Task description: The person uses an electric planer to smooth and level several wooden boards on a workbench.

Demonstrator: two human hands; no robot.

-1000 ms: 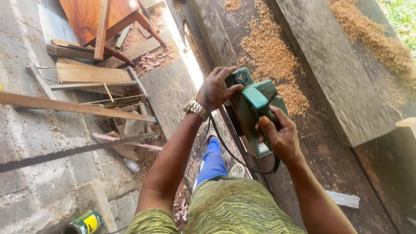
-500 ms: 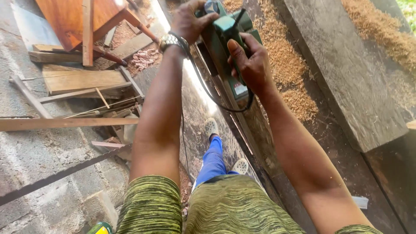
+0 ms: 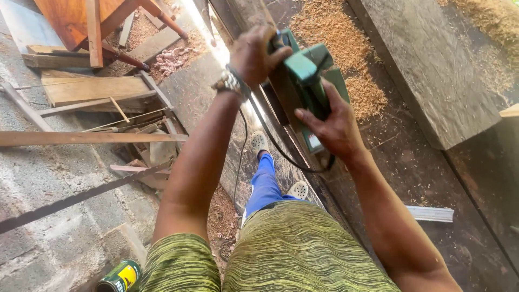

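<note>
Both arms stretched forward — left hand (image 3: pixel 258 54) clamped over green planer's (image 3: pixel 308 86) front, right hand (image 3: pixel 332 127) gripping its rear handle.

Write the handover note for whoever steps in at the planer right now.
Left hand: closed on the front knob of the green electric planer.
Right hand: wrapped around the planer's rear handle.
Planer: sits on the edge of the dark plank, its black cord looping below the right hand.
Done: wood shavings lie heaped on the bench beside the planer.
Left: how much of the edge is planed cannot be told from this view.
Nearby: a can on the floor by the left elbow.
</note>
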